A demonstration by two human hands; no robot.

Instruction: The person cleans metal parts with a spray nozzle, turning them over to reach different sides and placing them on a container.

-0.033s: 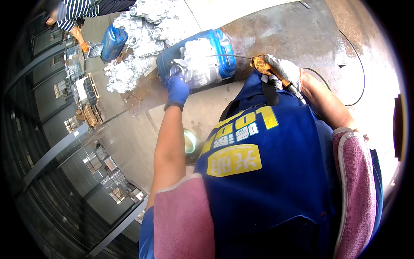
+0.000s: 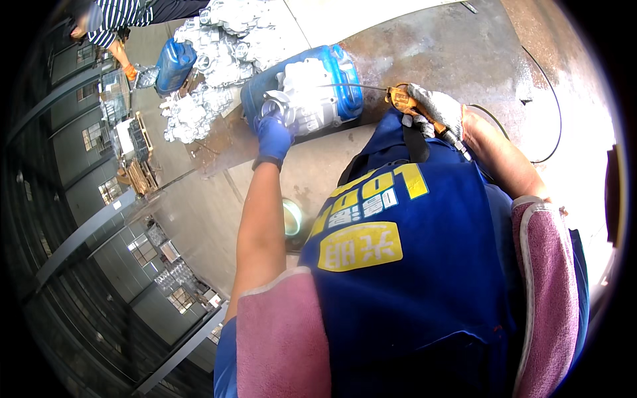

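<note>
**Inspector:** Your left hand, in a blue glove, is closed on the near end of the silver cast-metal part. That part lies on top of a blue plastic drum that rests on its side on the concrete floor.

**Operator:** And my right?

**Inspector:** Your right hand, in a grey work glove, is wrapped round an orange-bodied air gun. Its thin nozzle points left, toward the part, with the tip at or just short of the casting; I cannot tell whether it touches. A black hose curves over the floor to your right.

**Operator:** Anything on labels?

**Inspector:** Your blue apron carries two yellow patches on the chest: a slanted strip above and a rounded rectangle below, both with lettering. You wear pink sleeve covers on both upper arms. A roll of pale green tape sits on the floor just beside your left forearm.

**Operator:** And further off?

**Inspector:** A heap of silver castings lies beyond the drum. A second blue container stands at its left edge, beside another person in a striped top with an orange glove.
</note>
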